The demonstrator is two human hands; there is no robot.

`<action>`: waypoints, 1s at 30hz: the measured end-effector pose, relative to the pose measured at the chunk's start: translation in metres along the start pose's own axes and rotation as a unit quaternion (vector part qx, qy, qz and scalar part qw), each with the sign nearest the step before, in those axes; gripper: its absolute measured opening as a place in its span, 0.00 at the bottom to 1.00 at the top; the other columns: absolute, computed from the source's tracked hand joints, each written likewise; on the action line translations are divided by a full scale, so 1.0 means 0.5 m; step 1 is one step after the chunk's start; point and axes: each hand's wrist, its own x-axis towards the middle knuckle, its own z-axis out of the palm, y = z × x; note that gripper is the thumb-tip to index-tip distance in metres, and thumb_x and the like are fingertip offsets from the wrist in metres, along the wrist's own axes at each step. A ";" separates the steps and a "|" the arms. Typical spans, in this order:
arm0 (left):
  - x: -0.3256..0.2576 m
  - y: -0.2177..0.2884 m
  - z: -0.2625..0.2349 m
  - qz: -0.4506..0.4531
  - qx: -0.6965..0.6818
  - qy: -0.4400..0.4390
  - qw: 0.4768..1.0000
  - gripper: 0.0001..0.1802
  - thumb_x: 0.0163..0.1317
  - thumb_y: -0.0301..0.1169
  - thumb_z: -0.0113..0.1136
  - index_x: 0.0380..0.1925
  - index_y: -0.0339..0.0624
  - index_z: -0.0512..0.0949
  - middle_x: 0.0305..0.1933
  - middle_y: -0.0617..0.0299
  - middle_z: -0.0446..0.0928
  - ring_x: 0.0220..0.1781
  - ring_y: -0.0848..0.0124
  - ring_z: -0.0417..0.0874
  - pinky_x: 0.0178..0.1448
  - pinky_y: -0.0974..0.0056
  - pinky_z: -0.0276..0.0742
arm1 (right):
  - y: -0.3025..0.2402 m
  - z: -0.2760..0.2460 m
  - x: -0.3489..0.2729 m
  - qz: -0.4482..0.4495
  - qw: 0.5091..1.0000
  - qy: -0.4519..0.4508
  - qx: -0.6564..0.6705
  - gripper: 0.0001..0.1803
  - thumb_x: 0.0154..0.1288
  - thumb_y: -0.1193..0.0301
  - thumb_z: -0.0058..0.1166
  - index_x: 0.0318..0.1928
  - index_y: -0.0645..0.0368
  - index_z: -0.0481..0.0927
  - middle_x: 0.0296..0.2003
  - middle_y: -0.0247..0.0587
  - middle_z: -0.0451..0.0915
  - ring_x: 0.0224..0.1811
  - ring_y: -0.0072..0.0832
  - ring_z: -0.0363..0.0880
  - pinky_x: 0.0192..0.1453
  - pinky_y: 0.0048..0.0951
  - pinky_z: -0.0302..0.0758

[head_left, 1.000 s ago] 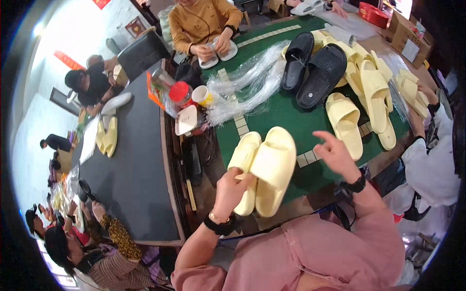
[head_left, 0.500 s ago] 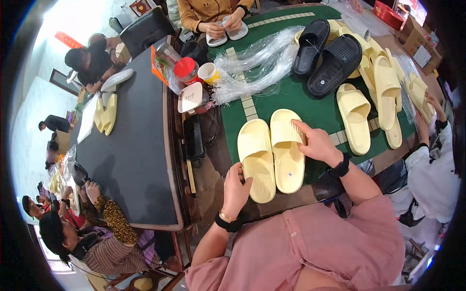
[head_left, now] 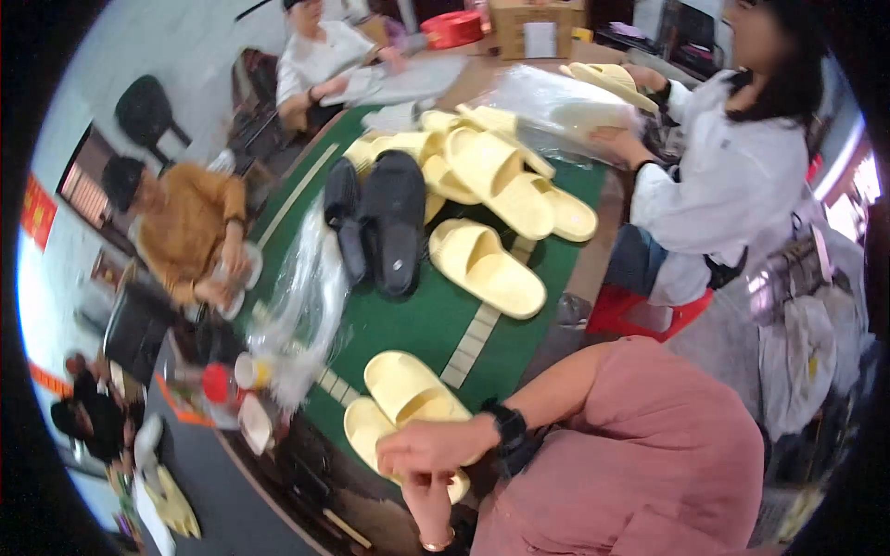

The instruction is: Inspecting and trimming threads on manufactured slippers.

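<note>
A pair of pale yellow slippers (head_left: 408, 385) lies side by side on the near edge of the green table, toes away from me. Above their heel ends my two hands meet. My right hand (head_left: 436, 447) reaches across from the right, its fingers curled together; what is in them, if anything, is hidden. Just beneath it is my left hand (head_left: 428, 500), whose fingers are covered by the right one. A single yellow slipper (head_left: 487, 269) and a pair of black slippers (head_left: 394, 222) lie farther back on the table.
More yellow slippers (head_left: 501, 176) are heaped beyond. A bundle of clear plastic strands (head_left: 301, 324) lies left, near a paper cup (head_left: 250, 371) and a red-lidded jar (head_left: 218, 383). Co-workers sit around; one in white at right holds a yellow slipper (head_left: 607, 82). A red stool (head_left: 640, 315) stands nearby.
My view has swung to the right. My hands were apart, one on each side of the yellow pair; now they are together over its heel ends.
</note>
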 end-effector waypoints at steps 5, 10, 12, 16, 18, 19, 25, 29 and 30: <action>0.020 0.008 0.014 0.051 0.005 -0.011 0.999 0.07 0.65 0.25 0.56 0.41 0.33 0.74 0.30 0.57 0.78 0.30 0.70 0.79 0.35 0.65 0.75 | -0.007 0.034 0.012 -0.023 0.998 0.052 -0.014 0.14 0.72 0.64 0.43 0.39 0.62 0.76 0.32 0.41 0.79 0.36 0.35 0.78 0.44 0.34 0.73; -0.015 0.086 0.014 0.071 -0.003 0.033 0.997 0.08 0.69 0.28 0.53 0.38 0.32 0.76 0.25 0.66 0.70 0.27 0.75 0.67 0.33 0.69 0.65 | 0.000 0.009 0.027 -0.174 0.898 0.269 -0.302 0.18 0.67 0.61 0.48 0.46 0.64 0.74 0.32 0.51 0.80 0.37 0.43 0.80 0.43 0.41 0.74; -0.003 0.114 0.006 0.063 -0.032 0.065 0.995 0.09 0.69 0.28 0.54 0.38 0.32 0.76 0.26 0.65 0.71 0.27 0.75 0.68 0.33 0.69 0.66 | 0.009 -0.014 0.008 -0.034 0.938 0.161 -0.304 0.19 0.68 0.60 0.47 0.47 0.64 0.74 0.32 0.53 0.80 0.35 0.47 0.79 0.41 0.43 0.74; 0.007 0.135 -0.027 0.072 -0.089 0.179 0.977 0.04 0.67 0.26 0.53 0.33 0.37 0.74 0.25 0.65 0.72 0.23 0.78 0.69 0.28 0.74 0.64 | 0.036 -0.022 -0.035 0.108 0.944 -0.090 -0.299 0.18 0.67 0.61 0.45 0.41 0.66 0.78 0.30 0.59 0.80 0.34 0.54 0.79 0.40 0.50 0.74; -0.001 0.133 -0.044 0.082 -0.096 0.198 0.972 0.07 0.70 0.29 0.52 0.33 0.38 0.74 0.24 0.67 0.70 0.23 0.79 0.66 0.28 0.75 0.62 | 0.041 -0.021 -0.051 0.126 0.933 -0.108 -0.320 0.17 0.63 0.64 0.47 0.31 0.67 0.80 0.29 0.59 0.80 0.33 0.54 0.80 0.39 0.49 0.75; -0.007 0.131 -0.054 0.099 -0.116 0.199 0.968 0.07 0.70 0.29 0.51 0.33 0.39 0.74 0.24 0.66 0.71 0.23 0.79 0.67 0.28 0.74 0.62 | 0.041 -0.022 -0.054 0.147 0.930 -0.105 -0.318 0.16 0.62 0.65 0.46 0.31 0.67 0.80 0.28 0.60 0.80 0.33 0.54 0.80 0.40 0.49 0.75; -0.044 0.118 -0.095 0.093 -0.171 0.159 0.968 0.10 0.71 0.32 0.50 0.33 0.40 0.74 0.26 0.65 0.73 0.25 0.79 0.68 0.29 0.74 0.61 | -0.017 -0.029 -0.080 0.049 0.919 0.010 -0.390 0.08 0.65 0.66 0.53 0.34 0.58 0.78 0.27 0.47 0.78 0.30 0.46 0.78 0.34 0.41 0.75; -0.069 0.101 -0.107 -0.003 -0.066 0.117 0.991 0.11 0.70 0.29 0.49 0.28 0.39 0.74 0.24 0.69 0.71 0.25 0.82 0.66 0.29 0.75 0.62 | -0.037 -0.023 -0.090 -0.128 0.860 0.104 -0.482 0.06 0.57 0.70 0.61 0.31 0.55 0.77 0.27 0.35 0.75 0.28 0.34 0.77 0.32 0.33 0.75; -0.076 0.095 -0.105 -0.032 -0.053 0.107 0.992 0.12 0.69 0.29 0.50 0.26 0.37 0.75 0.22 0.70 0.71 0.24 0.82 0.67 0.29 0.74 0.62 | -0.036 -0.022 -0.094 -0.124 0.857 0.103 -0.490 0.06 0.57 0.70 0.61 0.31 0.55 0.77 0.26 0.36 0.74 0.28 0.34 0.77 0.32 0.33 0.75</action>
